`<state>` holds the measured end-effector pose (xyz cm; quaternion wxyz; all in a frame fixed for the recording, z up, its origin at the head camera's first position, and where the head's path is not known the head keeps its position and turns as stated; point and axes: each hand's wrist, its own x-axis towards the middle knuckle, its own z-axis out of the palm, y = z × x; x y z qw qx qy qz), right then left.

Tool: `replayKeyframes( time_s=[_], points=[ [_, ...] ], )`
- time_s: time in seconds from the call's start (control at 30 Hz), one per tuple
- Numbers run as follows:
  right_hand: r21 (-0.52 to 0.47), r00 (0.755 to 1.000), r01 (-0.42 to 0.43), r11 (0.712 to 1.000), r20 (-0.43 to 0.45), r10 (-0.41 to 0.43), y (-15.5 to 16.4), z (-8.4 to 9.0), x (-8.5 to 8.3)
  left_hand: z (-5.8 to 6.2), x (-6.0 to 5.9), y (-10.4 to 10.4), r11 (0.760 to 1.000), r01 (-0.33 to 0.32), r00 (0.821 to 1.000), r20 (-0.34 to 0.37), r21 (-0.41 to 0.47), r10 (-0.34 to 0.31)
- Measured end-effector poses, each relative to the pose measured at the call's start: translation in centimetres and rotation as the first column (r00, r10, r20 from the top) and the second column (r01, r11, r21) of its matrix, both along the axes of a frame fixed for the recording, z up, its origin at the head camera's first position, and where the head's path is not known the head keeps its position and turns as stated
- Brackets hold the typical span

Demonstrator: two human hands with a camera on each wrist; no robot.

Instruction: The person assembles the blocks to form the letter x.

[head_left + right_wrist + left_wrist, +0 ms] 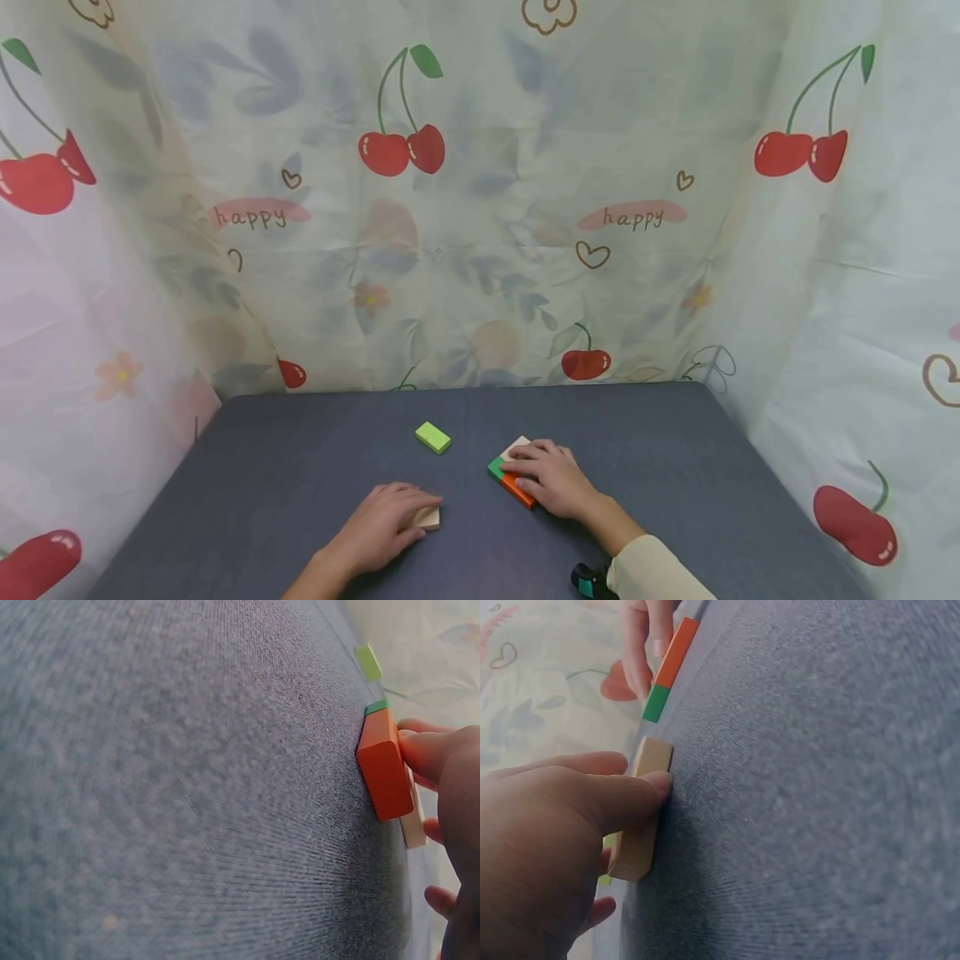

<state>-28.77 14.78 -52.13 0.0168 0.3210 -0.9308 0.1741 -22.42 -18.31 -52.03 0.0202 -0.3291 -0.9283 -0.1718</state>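
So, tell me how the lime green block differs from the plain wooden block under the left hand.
The lime green block is painted bright green; the plain wooden block is bare, pale wood. The lime green block lies alone, with no hand on it, while the left hand grips the wooden block on the grey table. The green block sits farther back. Both are small, flat rectangular blocks.

A dark grey table [285, 467] fills the lower frame. A lime-green block [433, 437] lies at centre. A plain wooden block [427, 518] and an orange-and-green block group [513, 486] lie below it.
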Motion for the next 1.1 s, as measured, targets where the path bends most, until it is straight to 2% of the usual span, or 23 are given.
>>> replayKeyframes(
  time_s=[0.33,0.8,1.1],
  points=[
    [0.003,1.0,0.001,1.0,0.002,-0.001,-0.08,0.13,-0.05,-0.02,-0.39,-0.29,1.0,-0.007,1.0,0.005,0.013,0.007],
    [-0.008,1.0,-0.016,1.0,0.005,0.016,-0.16,0.6,0.16,-0.01,-0.38,-0.21,1.0,0.001,1.0,-0.023,0.023,0.0],
    [-0.009,1.0,-0.019,1.0,-0.009,0.019,0.05,0.23,0.12,0.15,-0.29,-0.17,1.0,0.006,1.0,-0.003,0.025,-0.006]
  ],
)
